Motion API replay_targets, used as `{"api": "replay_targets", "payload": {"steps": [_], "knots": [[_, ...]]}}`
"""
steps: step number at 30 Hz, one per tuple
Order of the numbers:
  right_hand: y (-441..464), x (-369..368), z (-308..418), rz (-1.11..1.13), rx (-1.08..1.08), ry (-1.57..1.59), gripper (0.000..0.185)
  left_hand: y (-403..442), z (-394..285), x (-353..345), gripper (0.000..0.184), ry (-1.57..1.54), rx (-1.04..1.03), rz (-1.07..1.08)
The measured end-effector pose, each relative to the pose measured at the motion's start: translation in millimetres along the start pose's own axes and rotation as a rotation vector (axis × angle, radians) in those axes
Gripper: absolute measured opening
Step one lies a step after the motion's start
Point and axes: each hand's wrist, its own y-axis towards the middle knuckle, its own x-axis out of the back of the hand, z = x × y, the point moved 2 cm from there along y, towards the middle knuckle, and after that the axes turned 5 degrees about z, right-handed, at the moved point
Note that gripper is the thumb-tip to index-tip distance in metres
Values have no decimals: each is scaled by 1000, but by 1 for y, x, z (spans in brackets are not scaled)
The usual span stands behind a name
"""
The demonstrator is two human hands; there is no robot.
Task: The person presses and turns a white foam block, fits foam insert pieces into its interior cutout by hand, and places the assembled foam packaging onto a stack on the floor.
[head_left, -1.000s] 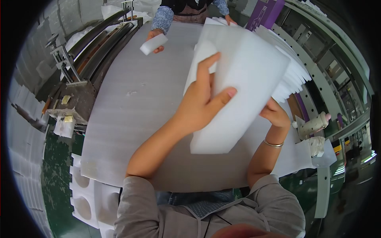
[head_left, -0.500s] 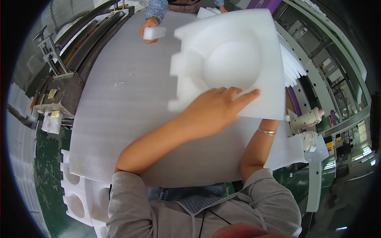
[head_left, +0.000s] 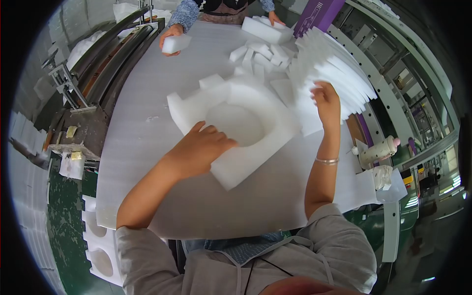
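Note:
A thick white foam packing insert (head_left: 268, 155) with a round recess and notched far edge is over the table in front of me, turned at an angle. My left hand (head_left: 199, 150) grips its near left rim, fingers curled toward the recess. Off to the right, my right hand (head_left: 327, 101) is raised away from the insert, its fingers slightly bent and apart, with nothing seen in them. Just beside those fingers is a fanned stack of thin white foam sheets (head_left: 339, 69). The fingertips are blurred, so I cannot tell whether they touch the sheets.
Across the table (head_left: 142, 147), another person's hand (head_left: 172, 37) holds a small foam block (head_left: 175, 44); their other hand rests on a larger foam block (head_left: 265, 30). Loose foam pieces (head_left: 263, 54) lie mid-table. A roller machine (head_left: 113, 59) stands left, a bottle (head_left: 378, 152) right.
The foam insert has come down and left and turned, with my left hand on it. My right hand has let go from beneath it and moved up toward the sheets.

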Motion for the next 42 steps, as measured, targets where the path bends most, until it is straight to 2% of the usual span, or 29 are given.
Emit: {"api": "replay_targets", "payload": {"steps": [2,3,4,6,8,10,12,14,16,20,22,26,29,32,36,37,40,42], "knots": [[33,-34,53,346,98,415,39,-8,14,-2,60,-78,-24,-23],[52,-56,75,481,78,431,42,-9,19,-3,64,-122,-36,-35],[72,-79,94,616,59,447,46,-10,26,3,63,-303,6,-176],[120,-127,100,700,98,311,51,-5,47,19,60,-662,93,-473],[154,-167,100,683,17,278,55,2,107,44,45,-562,229,-866],[172,-198,96,687,-40,334,57,13,166,70,36,-567,401,-1063],[184,-221,92,658,-44,327,60,36,202,80,33,-469,483,-992],[192,-230,91,589,-3,246,62,48,211,76,33,-435,528,-935],[196,-224,89,624,76,135,61,56,211,61,34,-462,540,-879],[182,-211,110,682,329,-261,57,48,190,37,31,-525,616,-919],[185,-222,110,825,403,-305,53,46,186,31,31,-616,622,-983],[188,-228,103,971,431,-214,47,38,166,28,30,-660,598,-963],[171,-203,109,941,267,-198,45,27,157,24,30,-592,582,-841],[143,-171,108,824,286,-118,47,17,147,19,31,-513,569,-664],[79,-119,108,741,663,-319,52,14,133,12,28,-338,578,-403],[63,-108,104,765,665,-316,51,14,129,14,27,-262,589,-352],[25,-89,92,822,670,-306,48,15,114,22,26,-309,648,-319],[8,-89,83,849,672,-299,44,12,115,13,25,-308,523,-378]]}}
